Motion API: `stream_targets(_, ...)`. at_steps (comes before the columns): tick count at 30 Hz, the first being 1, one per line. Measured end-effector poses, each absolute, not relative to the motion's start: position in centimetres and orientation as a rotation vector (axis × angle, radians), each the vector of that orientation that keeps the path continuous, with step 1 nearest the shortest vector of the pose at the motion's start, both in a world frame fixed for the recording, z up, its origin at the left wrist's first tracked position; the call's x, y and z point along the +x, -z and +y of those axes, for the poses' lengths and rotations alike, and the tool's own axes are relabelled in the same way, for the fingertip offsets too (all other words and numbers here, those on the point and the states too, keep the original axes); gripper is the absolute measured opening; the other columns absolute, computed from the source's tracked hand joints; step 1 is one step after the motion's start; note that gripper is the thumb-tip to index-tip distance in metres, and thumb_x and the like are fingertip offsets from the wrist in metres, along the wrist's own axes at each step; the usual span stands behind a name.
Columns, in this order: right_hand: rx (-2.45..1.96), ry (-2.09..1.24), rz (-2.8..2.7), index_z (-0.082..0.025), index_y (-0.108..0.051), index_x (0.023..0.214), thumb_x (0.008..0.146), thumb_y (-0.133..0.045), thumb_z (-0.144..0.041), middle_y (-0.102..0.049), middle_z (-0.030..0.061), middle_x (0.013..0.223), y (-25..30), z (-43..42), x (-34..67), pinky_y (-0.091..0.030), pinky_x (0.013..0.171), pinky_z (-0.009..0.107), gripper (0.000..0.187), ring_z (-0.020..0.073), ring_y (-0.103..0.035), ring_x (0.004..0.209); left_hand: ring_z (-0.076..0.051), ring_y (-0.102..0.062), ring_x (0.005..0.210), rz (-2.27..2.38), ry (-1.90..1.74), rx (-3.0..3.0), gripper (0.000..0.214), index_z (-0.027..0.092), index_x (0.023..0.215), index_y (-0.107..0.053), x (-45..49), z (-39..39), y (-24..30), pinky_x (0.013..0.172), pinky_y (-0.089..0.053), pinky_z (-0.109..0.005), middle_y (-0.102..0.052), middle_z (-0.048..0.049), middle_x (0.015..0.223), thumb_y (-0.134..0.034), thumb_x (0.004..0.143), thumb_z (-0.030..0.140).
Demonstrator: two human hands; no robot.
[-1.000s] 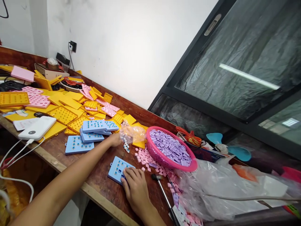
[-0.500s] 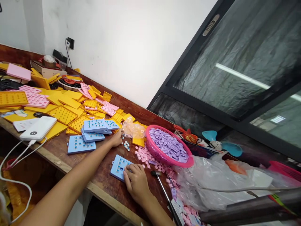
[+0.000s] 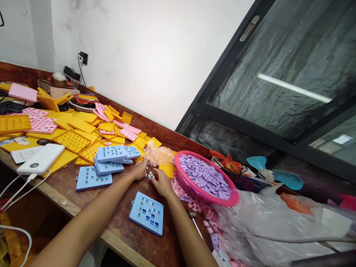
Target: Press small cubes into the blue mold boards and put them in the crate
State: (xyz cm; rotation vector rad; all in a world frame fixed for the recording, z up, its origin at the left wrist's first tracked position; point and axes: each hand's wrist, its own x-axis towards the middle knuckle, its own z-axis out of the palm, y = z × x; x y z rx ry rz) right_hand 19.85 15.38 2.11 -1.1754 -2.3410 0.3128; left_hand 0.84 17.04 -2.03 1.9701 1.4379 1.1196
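My left hand (image 3: 139, 170) is beside a small pile of white-and-blue key switches (image 3: 150, 175), its fingers curled together; what they may hold is too small to make out. From the other side my right hand (image 3: 162, 182) reaches to the same pile, thumb and forefinger apart at its edge. Nearer me, a light blue plate (image 3: 151, 226) lies flat and untouched. Switches fill some of its square holes, while several dark holes show at its lower right. To the left, a stack of similar blue plates (image 3: 107, 168) carries rows of switches.
A pink basket (image 3: 235, 200) of purple pieces stands right of my hands. Loose pink tiles (image 3: 191, 202) and a hammer (image 3: 196, 224) lie beside it. Yellow plates (image 3: 73, 140) crowd the left, near a white power bank (image 3: 41, 159). Clear plastic bags (image 3: 256, 218) cover the right side.
My right hand has left the near blue plate and moved up to the switch pile, uncovering the plate's dark holes. My left hand remains by the pile.
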Motion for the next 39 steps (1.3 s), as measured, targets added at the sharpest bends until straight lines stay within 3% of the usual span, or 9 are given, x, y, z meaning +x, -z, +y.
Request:
stream_targets(5,-1.156,-0.388,-2.335,-0.019,-0.070,0.114,0.082,-0.069,-0.020,-0.072,0.0095,0.111,-0.3,16.0,20.0,-0.049,0.095,0.041,0.032,0.0264,-0.065,0.104,-0.021,-0.061,0.109,1.473,-1.081,2.042,0.043,0.018,0.117,-0.059,0.8,17.1,2.1,0.097,-0.048,-0.033,-0.068,-0.0080,0.116,-0.049,0.078,0.002)
stream_targets(12,-1.121,-0.542,-2.333,-0.018,-0.072,0.107,0.079,-0.069,-0.018,-0.075,0.0037,0.095,-0.7,15.3,20.8,-0.053,0.074,0.030,0.028,0.0188,-0.068,0.079,-0.024,-0.065,0.094,1.502,-0.902,2.130,0.020,0.016,0.090,-0.071,-1.6,16.7,1.0,0.089,-0.050,-0.033,-0.071,-0.0082,0.097,-0.065,0.072,0.011)
stream_targets(17,-1.101,-0.499,-2.340,-0.020,-0.071,0.114,0.080,-0.074,-0.025,-0.075,0.0054,0.106,-1.3,14.6,20.2,-0.052,0.082,0.031,0.034,0.0210,-0.069,0.092,-0.024,-0.068,0.086,1.547,-0.773,2.140,0.019,0.016,0.077,-0.075,-2.7,16.1,0.1,0.085,-0.050,-0.031,-0.073,-0.0079,0.083,-0.062,0.069,0.005)
stream_targets(21,-1.185,-0.378,-2.269,-0.020,-0.074,0.100,0.084,-0.070,-0.023,-0.075,0.0068,0.099,-1.0,14.0,19.0,-0.050,0.085,0.034,0.016,0.0238,-0.069,0.093,-0.024,-0.069,0.085,1.525,-0.749,2.153,0.020,0.016,0.079,-0.076,-2.4,15.2,-1.2,0.083,-0.050,-0.030,-0.075,-0.0079,0.083,-0.061,0.070,0.006)
stream_targets(25,-1.231,-0.321,-2.209,-0.021,-0.074,0.087,0.081,-0.070,-0.019,-0.076,0.0047,0.088,-1.0,13.5,18.1,-0.049,0.082,0.034,0.008,0.0236,-0.068,0.084,-0.020,-0.068,0.085,1.389,-0.788,2.185,0.026,0.016,0.094,-0.077,-1.8,14.0,-3.2,0.079,-0.050,-0.026,-0.077,-0.0048,0.092,-0.058,0.077,0.010)
stream_targets(31,-1.120,-0.400,-2.168,-0.021,-0.075,0.110,0.090,-0.059,-0.024,-0.075,0.0058,0.102,-4.8,12.3,19.3,-0.050,0.083,0.032,0.025,0.0213,-0.067,0.091,-0.017,-0.063,0.083,1.319,-0.854,2.226,0.028,0.012,0.098,-0.073,-1.3,13.2,-4.7,0.076,-0.046,-0.024,-0.074,-0.0050,0.092,-0.046,0.093,0.018)
stream_targets(35,-1.011,-0.664,-2.155,-0.019,-0.076,0.097,0.094,-0.059,-0.037,-0.075,0.0065,0.099,-7.7,9.3,22.5,-0.049,0.084,0.033,0.025,0.0225,-0.067,0.092,-0.017,-0.059,0.074,1.378,-0.865,2.242,0.031,0.011,0.089,-0.071,-1.1,13.4,-4.6,0.072,-0.044,-0.026,-0.071,-0.0073,0.083,-0.043,0.097,0.024)
stream_targets(39,-1.083,-0.920,-2.087,-0.018,-0.073,0.088,0.085,-0.072,-0.040,-0.072,0.0028,0.084,-7.4,5.8,26.0,-0.048,0.074,0.030,0.022,0.0200,-0.065,0.079,-0.019,-0.062,0.078,1.349,-0.835,2.265,0.025,0.013,0.089,-0.072,-0.3,13.2,-4.9,0.072,-0.044,-0.026,-0.073,-0.0087,0.088,-0.054,0.094,0.030)
